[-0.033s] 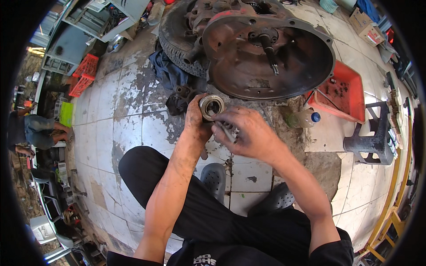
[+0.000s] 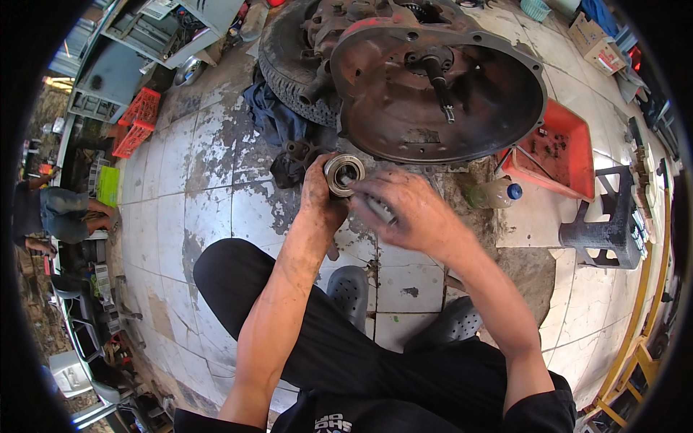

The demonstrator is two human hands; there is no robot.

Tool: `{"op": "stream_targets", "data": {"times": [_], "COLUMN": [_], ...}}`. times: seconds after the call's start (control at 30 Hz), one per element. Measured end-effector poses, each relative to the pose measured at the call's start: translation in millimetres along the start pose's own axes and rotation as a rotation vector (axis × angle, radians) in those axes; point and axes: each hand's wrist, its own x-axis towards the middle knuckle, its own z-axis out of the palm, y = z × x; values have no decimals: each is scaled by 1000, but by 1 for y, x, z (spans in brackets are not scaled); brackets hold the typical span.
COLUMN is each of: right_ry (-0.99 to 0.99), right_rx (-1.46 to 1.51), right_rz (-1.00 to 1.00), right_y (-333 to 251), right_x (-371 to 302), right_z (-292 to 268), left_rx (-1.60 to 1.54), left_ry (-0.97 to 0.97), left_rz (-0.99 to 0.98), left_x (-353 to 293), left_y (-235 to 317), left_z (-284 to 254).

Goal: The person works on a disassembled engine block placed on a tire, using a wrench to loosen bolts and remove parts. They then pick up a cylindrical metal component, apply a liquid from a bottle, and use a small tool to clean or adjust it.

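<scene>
My left hand (image 2: 317,191) is closed around a round metal bearing (image 2: 334,164), its ringed opening facing up. Dark residue shows inside it. My right hand (image 2: 408,209) is beside it with fingers curled, the fingertips at the bearing's opening. A small greyish piece (image 2: 381,209) shows between these fingers; its kind is unclear. Beyond both hands stands a large rusty gearbox with a bell housing (image 2: 390,108), a splined shaft (image 2: 437,86) sticking out of its middle.
A tyre (image 2: 285,65) and dark cloth (image 2: 267,112) lie beside the gearbox. To the right are a red tray (image 2: 577,155) of small parts, a blue-capped bottle (image 2: 494,195) and a black stool (image 2: 603,224). Red crates (image 2: 137,123) and another person (image 2: 65,213) are at left.
My right hand's fingers have shifted slightly, and the fingertips now reach into the bearing's opening. The left hand keeps the bearing in nearly the same place.
</scene>
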Motion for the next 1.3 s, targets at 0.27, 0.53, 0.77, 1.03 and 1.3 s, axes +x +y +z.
{"op": "stream_targets", "data": {"times": [0.27, 0.53, 0.77, 1.03, 1.3], "right_ry": [18, 153, 306, 316, 91], "right_rx": [-135, -66, 128, 104, -235], "right_rz": [-32, -3, -20, -77, 4], "right_y": [18, -1, 5, 1, -12], "right_x": [6, -5, -4, 0, -8], "right_z": [30, 39, 45, 40, 44], "left_rx": [63, 162, 189, 79, 209], "left_ry": [62, 3, -176, -64, -20], "left_rz": [60, 35, 145, 70, 95], "left_x": [5, -14, -24, -30, -19], "left_y": [1, 11, 11, 11, 5], "left_z": [1, 2, -2, 7, 3]}}
